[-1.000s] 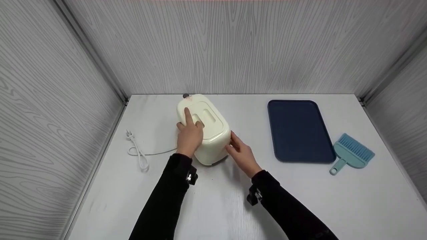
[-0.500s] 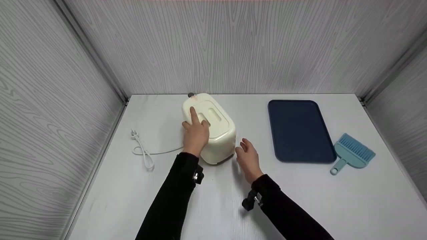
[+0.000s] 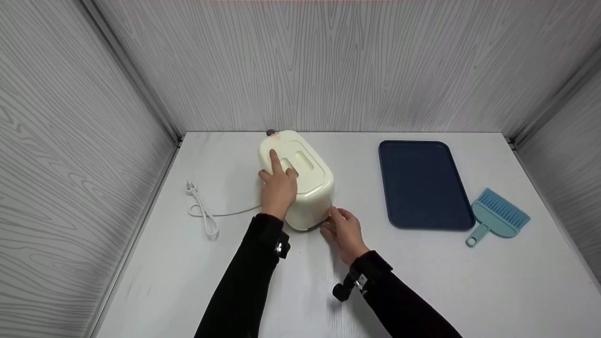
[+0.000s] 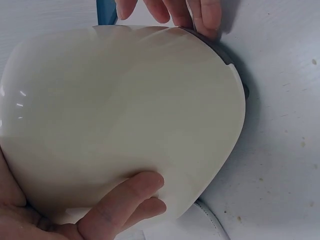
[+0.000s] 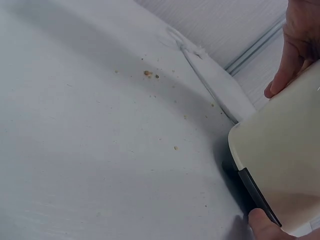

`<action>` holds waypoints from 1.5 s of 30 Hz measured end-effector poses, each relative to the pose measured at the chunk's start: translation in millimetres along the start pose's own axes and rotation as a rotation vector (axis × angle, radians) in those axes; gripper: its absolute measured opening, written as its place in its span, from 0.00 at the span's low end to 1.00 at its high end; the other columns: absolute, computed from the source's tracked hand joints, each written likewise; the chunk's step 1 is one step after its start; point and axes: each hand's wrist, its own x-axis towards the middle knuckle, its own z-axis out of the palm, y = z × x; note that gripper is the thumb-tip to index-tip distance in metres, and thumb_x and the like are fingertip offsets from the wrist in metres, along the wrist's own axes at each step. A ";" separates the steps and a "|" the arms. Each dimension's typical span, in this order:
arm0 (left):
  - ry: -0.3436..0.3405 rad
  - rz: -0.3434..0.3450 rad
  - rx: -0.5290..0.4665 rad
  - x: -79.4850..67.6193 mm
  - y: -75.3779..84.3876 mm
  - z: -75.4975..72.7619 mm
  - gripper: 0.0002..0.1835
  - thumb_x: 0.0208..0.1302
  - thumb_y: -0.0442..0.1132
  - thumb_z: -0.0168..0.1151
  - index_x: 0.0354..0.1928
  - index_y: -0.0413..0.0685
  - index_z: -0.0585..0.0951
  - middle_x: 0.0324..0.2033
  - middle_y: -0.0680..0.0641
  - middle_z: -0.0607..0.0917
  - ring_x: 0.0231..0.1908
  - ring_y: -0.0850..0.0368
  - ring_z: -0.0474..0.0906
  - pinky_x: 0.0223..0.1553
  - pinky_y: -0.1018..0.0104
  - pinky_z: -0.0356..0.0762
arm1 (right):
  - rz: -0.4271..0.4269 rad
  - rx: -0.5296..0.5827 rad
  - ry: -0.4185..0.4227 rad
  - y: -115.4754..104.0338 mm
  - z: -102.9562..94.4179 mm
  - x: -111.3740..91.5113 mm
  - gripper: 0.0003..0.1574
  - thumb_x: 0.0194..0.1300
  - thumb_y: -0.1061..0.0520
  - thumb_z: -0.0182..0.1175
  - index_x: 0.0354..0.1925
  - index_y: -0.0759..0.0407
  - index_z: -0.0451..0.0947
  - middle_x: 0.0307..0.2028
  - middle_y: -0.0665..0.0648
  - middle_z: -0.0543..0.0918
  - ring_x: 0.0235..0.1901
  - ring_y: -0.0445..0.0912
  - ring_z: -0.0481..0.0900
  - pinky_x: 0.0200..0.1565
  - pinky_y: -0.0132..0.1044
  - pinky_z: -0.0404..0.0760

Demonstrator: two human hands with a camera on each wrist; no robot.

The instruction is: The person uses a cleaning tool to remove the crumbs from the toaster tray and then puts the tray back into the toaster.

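A cream toaster (image 3: 310,209) with a lid on top stands at the back middle of the white table, turned at an angle. My left hand (image 3: 279,191) holds it from above, index finger straight along the lid, other fingers over the left side. At its front right lower corner, my right hand (image 3: 346,234) has thumb and fingers at the dark edge of the crumb tray (image 5: 257,192), low by the tabletop. The left wrist view shows the right fingertips (image 4: 212,15) right at that dark edge. The tray's remainder is hidden under the toaster.
A white cord with a plug (image 3: 191,188) lies left of the toaster. On the right are a dark blue tray (image 3: 425,188) and a light blue brush (image 3: 498,218). Crumbs (image 5: 148,74) are scattered on the table in front. Grey panels rise at the back and sides.
The toaster has shifted slightly right with the left hand on it. The right hand came off its right side, then moved down to the dark edge at its lower front corner.
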 end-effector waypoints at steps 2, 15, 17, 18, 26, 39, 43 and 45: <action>0.001 -0.005 0.006 0.2 -0.3 0.1 0.38 0.80 0.49 0.38 0.84 0.56 0.37 0.68 0.21 0.58 0.45 0.37 0.78 0.47 0.46 0.80 | 0.002 0.015 0.010 1.8 0.9 -0.2 0.40 0.80 0.48 0.54 0.76 0.69 0.55 0.64 0.70 0.76 0.57 0.53 0.81 0.63 0.45 0.79; 0.006 0.012 -0.011 -0.4 0.6 3.4 0.38 0.80 0.49 0.38 0.84 0.55 0.37 0.67 0.22 0.59 0.40 0.40 0.77 0.42 0.49 0.80 | 0.055 0.246 -0.115 18.4 3.5 0.4 0.39 0.81 0.47 0.52 0.70 0.79 0.59 0.61 0.75 0.74 0.69 0.62 0.70 0.69 0.49 0.72; 0.001 0.016 -0.016 -0.1 0.5 3.8 0.38 0.80 0.49 0.37 0.84 0.56 0.36 0.67 0.22 0.58 0.39 0.41 0.77 0.42 0.50 0.80 | 0.071 0.284 -0.145 20.2 3.6 1.1 0.41 0.82 0.47 0.50 0.71 0.80 0.55 0.66 0.77 0.69 0.72 0.64 0.65 0.71 0.50 0.68; 0.000 0.016 -0.016 -0.1 0.5 3.8 0.38 0.80 0.49 0.37 0.84 0.56 0.36 0.67 0.23 0.58 0.38 0.41 0.77 0.41 0.50 0.80 | 0.077 0.297 -0.153 21.0 3.8 1.6 0.41 0.82 0.47 0.50 0.72 0.80 0.54 0.67 0.78 0.67 0.73 0.64 0.64 0.72 0.51 0.67; 0.002 0.003 -0.008 -1.4 1.1 3.7 0.38 0.80 0.50 0.37 0.84 0.57 0.36 0.69 0.23 0.57 0.36 0.42 0.78 0.39 0.51 0.80 | 0.094 0.323 -0.152 26.2 4.8 4.9 0.41 0.82 0.47 0.50 0.71 0.80 0.54 0.67 0.79 0.65 0.72 0.66 0.64 0.71 0.51 0.69; 0.013 0.018 -0.010 -0.9 -1.6 3.3 0.38 0.81 0.50 0.37 0.84 0.56 0.37 0.69 0.21 0.56 0.35 0.42 0.77 0.36 0.52 0.79 | 0.082 0.264 -0.130 31.7 4.7 7.4 0.42 0.79 0.42 0.54 0.68 0.77 0.63 0.55 0.69 0.79 0.60 0.57 0.80 0.64 0.45 0.78; 0.007 0.015 -0.013 -1.0 -2.8 2.5 0.37 0.81 0.50 0.36 0.84 0.57 0.36 0.71 0.22 0.55 0.35 0.42 0.77 0.36 0.52 0.79 | 0.067 0.241 -0.129 32.7 5.4 7.2 0.40 0.79 0.42 0.54 0.67 0.77 0.66 0.52 0.67 0.82 0.57 0.54 0.82 0.64 0.45 0.78; 0.007 0.013 -0.008 -1.4 -3.6 2.2 0.37 0.81 0.50 0.36 0.84 0.57 0.36 0.71 0.22 0.55 0.35 0.42 0.77 0.35 0.52 0.79 | 0.064 0.226 -0.129 33.6 5.7 6.6 0.39 0.79 0.42 0.54 0.66 0.76 0.68 0.50 0.65 0.83 0.55 0.52 0.83 0.64 0.45 0.78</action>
